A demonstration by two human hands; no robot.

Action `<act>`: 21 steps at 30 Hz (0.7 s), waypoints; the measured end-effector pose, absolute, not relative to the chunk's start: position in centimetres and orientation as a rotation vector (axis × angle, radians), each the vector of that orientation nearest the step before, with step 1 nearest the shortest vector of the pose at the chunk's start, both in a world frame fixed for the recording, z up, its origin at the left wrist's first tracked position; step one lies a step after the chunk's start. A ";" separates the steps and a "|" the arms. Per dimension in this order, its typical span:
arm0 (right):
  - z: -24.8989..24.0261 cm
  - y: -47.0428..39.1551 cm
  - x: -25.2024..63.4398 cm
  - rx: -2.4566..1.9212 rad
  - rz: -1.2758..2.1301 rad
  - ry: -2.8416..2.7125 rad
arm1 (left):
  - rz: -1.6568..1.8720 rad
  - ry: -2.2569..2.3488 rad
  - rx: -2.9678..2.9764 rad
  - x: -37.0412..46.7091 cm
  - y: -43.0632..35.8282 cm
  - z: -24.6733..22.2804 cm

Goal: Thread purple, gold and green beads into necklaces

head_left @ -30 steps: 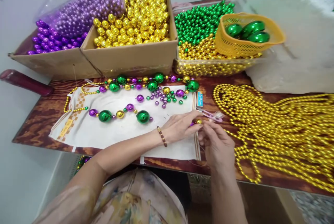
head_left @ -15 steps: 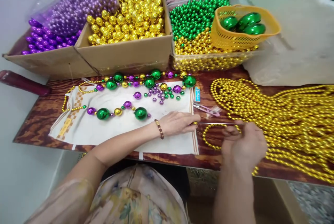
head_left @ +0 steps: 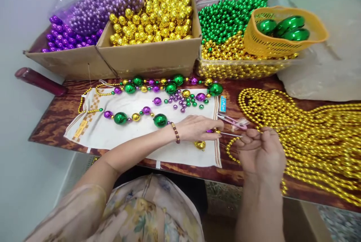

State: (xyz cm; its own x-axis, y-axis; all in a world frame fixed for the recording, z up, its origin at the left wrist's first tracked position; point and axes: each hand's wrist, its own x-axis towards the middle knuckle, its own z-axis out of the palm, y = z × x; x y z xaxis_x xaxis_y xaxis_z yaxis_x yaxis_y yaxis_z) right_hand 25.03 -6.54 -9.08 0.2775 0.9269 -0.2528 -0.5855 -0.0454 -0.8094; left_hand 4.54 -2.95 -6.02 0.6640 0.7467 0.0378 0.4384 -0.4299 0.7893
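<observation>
At the right end of the white cloth point(head_left: 180, 155): left hand point(head_left: 197, 128), fingertips pinched on a small purple bead point(head_left: 209, 131); right hand point(head_left: 262, 151), fingers curled on a thin needle point(head_left: 231, 134), between both hands. Nearer, on cloth: one gold bead point(head_left: 200, 145). Right: gold strands point(head_left: 316, 144).

You face a dark reddish-brown, wood-grained surface point(head_left: 47, 125) running across the room at a slant in your view. A plain, pale blue-grey wall point(head_left: 17, 129) rises on your left and continues behind the surface. At your lower right, a patch of speckled grey floor point(head_left: 340, 225) shows. The light around you is soft and cool.
</observation>
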 end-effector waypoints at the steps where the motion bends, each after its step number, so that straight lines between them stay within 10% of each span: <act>1: -8.5 -6.6 25.5 -1.004 1.300 -0.462 | 0.507 0.918 2.071 4.2 -2.9 -5.7; 21: 1.5 -9.8 37.9 -0.928 0.710 -0.296 | 0.234 0.943 2.330 1.2 -3.1 -3.5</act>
State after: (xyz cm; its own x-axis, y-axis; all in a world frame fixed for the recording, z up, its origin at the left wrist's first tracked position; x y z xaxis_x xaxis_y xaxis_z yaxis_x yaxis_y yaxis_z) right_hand 37.93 -9.79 1.54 0.7385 0.6714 -0.0621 -0.4288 0.3965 -0.8118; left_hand 1.22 -3.11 -3.47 0.7310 0.6796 -0.0608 0.5723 -0.5622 0.5969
